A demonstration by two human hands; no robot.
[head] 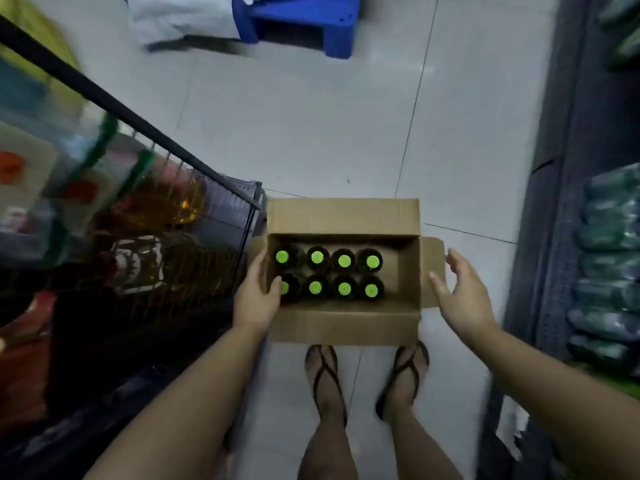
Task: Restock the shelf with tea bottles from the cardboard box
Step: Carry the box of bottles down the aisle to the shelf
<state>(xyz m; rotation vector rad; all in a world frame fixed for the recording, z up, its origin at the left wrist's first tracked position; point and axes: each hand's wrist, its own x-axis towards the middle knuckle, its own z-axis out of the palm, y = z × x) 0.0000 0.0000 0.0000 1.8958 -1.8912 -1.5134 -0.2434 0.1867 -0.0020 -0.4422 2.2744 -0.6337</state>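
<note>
An open cardboard box (pixel 343 216) sits on the tiled floor in front of my feet. Inside stand several dark tea bottles (pixel 344 274) with bright green caps, in two rows; the box's right end is bare. My left hand (pixel 256 296) grips the box's left wall, thumb inside next to the nearest bottle. My right hand (pixel 462 296) hovers open just beside the box's right flap, fingers spread, holding nothing. A dark shelf (pixel 561 216) runs along the right.
Green plastic-wrapped bottles (pixel 609 271) lie stacked on the right shelf. A black wire rack (pixel 214 216) of goods touches the box's left side. A blue stool (pixel 298 19) and a white sack (pixel 180 19) are at the far end of the floor.
</note>
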